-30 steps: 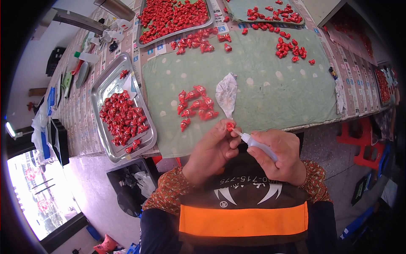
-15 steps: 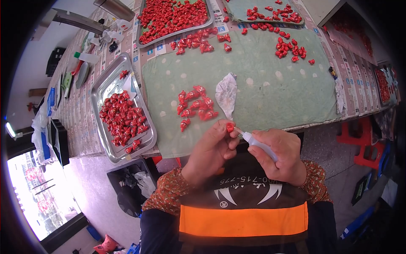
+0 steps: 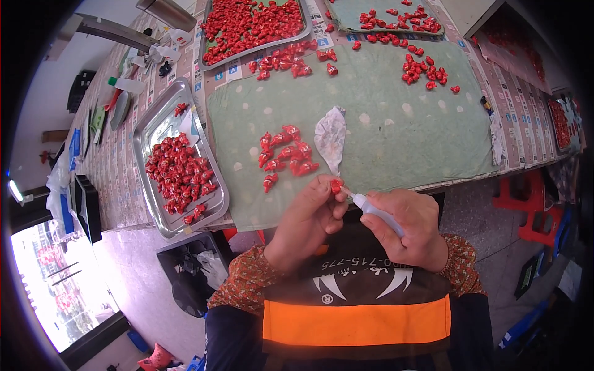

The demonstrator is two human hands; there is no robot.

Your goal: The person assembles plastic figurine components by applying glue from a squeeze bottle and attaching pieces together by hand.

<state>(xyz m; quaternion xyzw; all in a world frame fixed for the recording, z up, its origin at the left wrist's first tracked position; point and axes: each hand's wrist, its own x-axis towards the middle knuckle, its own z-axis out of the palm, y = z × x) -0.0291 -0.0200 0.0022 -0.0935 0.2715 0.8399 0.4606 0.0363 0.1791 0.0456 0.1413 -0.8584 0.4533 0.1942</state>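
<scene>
Between the thumb and fingertips of my left hand (image 3: 307, 217) is a small glossy red piece (image 3: 336, 186), too small to name its kind. My right hand (image 3: 409, 224) is wrapped round a pale, translucent squeeze bottle (image 3: 385, 217). Its thin nozzle points left and reaches to the red piece; whether the tip touches it I cannot tell. Just beyond my hands, a crumpled whitish cloth (image 3: 330, 137) lies on the green dotted cloth (image 3: 396, 151). To its left is a loose group of similar red pieces (image 3: 287, 151).
A metal tray (image 3: 218, 216) with many red pieces stands at the left, and a fuller tray (image 3: 307, 26) at the back. More red pieces (image 3: 423, 71) lie at the far right of the cloth. A white bottle with a green cap (image 3: 128, 85) is at the far left.
My right hand and the squeeze bottle have shifted very slightly left, toward the red piece. My left hand keeps its pinch in nearly the same place.
</scene>
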